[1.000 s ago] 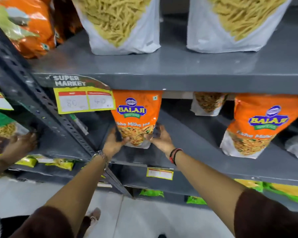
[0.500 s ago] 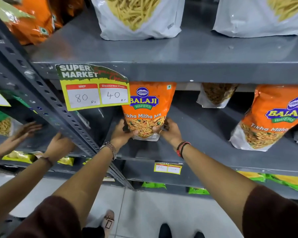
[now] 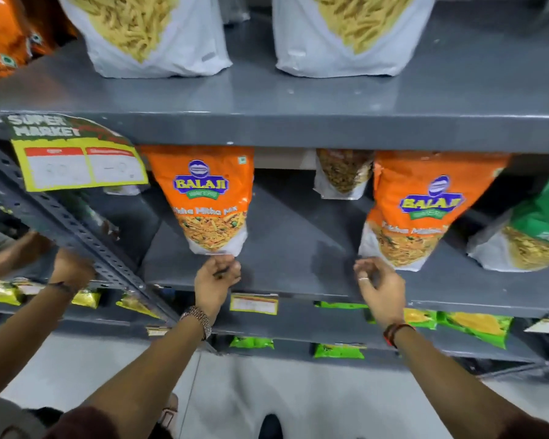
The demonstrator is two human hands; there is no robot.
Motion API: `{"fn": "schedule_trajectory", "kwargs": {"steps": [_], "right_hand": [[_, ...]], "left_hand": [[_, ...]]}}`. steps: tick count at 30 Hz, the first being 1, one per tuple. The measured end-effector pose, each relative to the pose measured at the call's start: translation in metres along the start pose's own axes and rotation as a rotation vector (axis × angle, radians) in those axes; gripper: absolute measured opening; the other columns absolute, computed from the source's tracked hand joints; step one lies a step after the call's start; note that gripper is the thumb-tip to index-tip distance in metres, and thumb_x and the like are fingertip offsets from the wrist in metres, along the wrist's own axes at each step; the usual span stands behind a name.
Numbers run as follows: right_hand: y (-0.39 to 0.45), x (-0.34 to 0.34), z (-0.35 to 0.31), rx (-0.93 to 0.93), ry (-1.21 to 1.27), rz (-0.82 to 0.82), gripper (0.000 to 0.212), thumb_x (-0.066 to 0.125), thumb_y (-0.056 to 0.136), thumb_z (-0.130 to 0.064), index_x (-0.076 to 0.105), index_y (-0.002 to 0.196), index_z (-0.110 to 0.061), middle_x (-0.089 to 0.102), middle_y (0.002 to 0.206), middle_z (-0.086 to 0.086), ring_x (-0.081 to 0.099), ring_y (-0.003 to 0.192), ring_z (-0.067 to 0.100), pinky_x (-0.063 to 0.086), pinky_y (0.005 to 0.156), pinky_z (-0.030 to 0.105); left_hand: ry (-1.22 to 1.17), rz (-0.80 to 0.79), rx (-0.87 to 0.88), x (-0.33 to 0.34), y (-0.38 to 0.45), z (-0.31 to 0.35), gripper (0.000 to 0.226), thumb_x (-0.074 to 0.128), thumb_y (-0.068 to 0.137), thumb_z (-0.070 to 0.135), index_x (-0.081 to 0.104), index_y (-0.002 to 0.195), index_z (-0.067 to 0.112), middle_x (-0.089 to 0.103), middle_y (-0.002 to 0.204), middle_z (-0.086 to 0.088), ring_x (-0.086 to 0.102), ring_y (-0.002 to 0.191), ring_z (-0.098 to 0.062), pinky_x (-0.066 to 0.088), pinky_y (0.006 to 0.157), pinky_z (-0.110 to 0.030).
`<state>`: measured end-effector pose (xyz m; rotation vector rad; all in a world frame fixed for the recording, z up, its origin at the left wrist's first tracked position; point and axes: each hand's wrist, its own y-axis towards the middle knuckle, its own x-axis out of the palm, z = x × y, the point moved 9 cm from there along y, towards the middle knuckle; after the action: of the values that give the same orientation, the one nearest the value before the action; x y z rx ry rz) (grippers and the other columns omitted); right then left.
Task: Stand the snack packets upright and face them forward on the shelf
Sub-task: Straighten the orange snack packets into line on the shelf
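An orange Balaji snack packet (image 3: 208,198) stands upright and faces forward on the grey middle shelf (image 3: 298,248). My left hand (image 3: 214,280) is just below it, fingers curled against its bottom seam. A second orange Balaji packet (image 3: 425,210) stands to the right, leaning slightly left. My right hand (image 3: 382,286) hovers by its lower left corner with fingers loosely apart and nothing in them. A green packet (image 3: 533,229) stands at the far right, and a small clear packet (image 3: 343,175) sits at the back of the shelf.
Two big white packets of yellow sticks (image 3: 146,33) stand on the upper shelf (image 3: 298,128). A yellow price tag (image 3: 76,163) hangs at the left by a slanted grey upright (image 3: 76,236). Another person's hands (image 3: 72,267) work in the left bay. Green and yellow packets (image 3: 476,327) lie below.
My right hand has let go of the first orange packet and moved right toward the second one. My left hand slid down to the packet's bottom edge. The view shifted right.
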<state>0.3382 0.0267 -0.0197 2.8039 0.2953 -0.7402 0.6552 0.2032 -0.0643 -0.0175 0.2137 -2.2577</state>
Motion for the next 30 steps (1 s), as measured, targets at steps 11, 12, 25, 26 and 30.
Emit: {"fn": "schedule_trajectory", "kwargs": {"steps": [11, 12, 25, 26, 30], "right_hand": [[0.055, -0.098, 0.078, 0.381, 0.47, -0.077, 0.066, 0.06, 0.087, -0.031, 0.027, 0.144, -0.028, 0.039, 0.145, 0.006, 0.042, 0.132, 0.022, 0.037, 0.109, 0.042], [0.057, -0.097, 0.076, 0.374, 0.479, -0.122, 0.067, 0.059, 0.087, -0.034, 0.025, 0.145, -0.031, 0.038, 0.148, 0.005, 0.043, 0.132, 0.021, 0.038, 0.108, 0.043], [0.054, -0.043, 0.036, 0.339, 0.499, -0.308, 0.053, 0.055, 0.089, -0.031, 0.036, 0.137, -0.022, 0.055, 0.128, 0.013, 0.053, 0.107, 0.025, 0.052, 0.086, 0.043], [0.053, -0.037, 0.032, 0.342, 0.496, -0.31, 0.053, 0.055, 0.089, -0.031, 0.036, 0.137, -0.022, 0.054, 0.132, 0.013, 0.054, 0.112, 0.026, 0.051, 0.09, 0.046], [0.05, -0.016, 0.02, 0.35, 0.513, -0.313, 0.055, 0.055, 0.088, -0.033, 0.035, 0.138, -0.024, 0.05, 0.139, 0.011, 0.049, 0.127, 0.031, 0.046, 0.101, 0.051]], "left_hand": [[0.244, -0.483, -0.012, 0.248, -0.063, 0.037, 0.073, 0.066, 0.083, 0.012, 0.027, 0.144, 0.008, 0.037, 0.149, -0.012, 0.041, 0.134, -0.021, 0.037, 0.099, -0.016], [0.261, -0.505, -0.026, 0.259, -0.068, 0.039, 0.077, 0.066, 0.082, 0.016, 0.024, 0.146, 0.012, 0.034, 0.151, -0.007, 0.036, 0.138, -0.018, 0.037, 0.102, -0.019], [0.219, -0.297, -0.017, 0.228, -0.053, 0.052, 0.052, 0.069, 0.08, 0.025, 0.05, 0.126, 0.01, 0.06, 0.131, -0.009, 0.058, 0.119, -0.023, 0.049, 0.099, -0.036], [0.226, -0.287, -0.017, 0.222, -0.05, 0.053, 0.051, 0.069, 0.08, 0.025, 0.05, 0.126, 0.01, 0.059, 0.131, -0.009, 0.057, 0.119, -0.024, 0.049, 0.1, -0.037], [0.233, -0.263, -0.018, 0.201, -0.042, 0.056, 0.05, 0.068, 0.081, 0.026, 0.05, 0.124, 0.009, 0.058, 0.132, -0.01, 0.055, 0.122, -0.027, 0.047, 0.102, -0.045]]}}
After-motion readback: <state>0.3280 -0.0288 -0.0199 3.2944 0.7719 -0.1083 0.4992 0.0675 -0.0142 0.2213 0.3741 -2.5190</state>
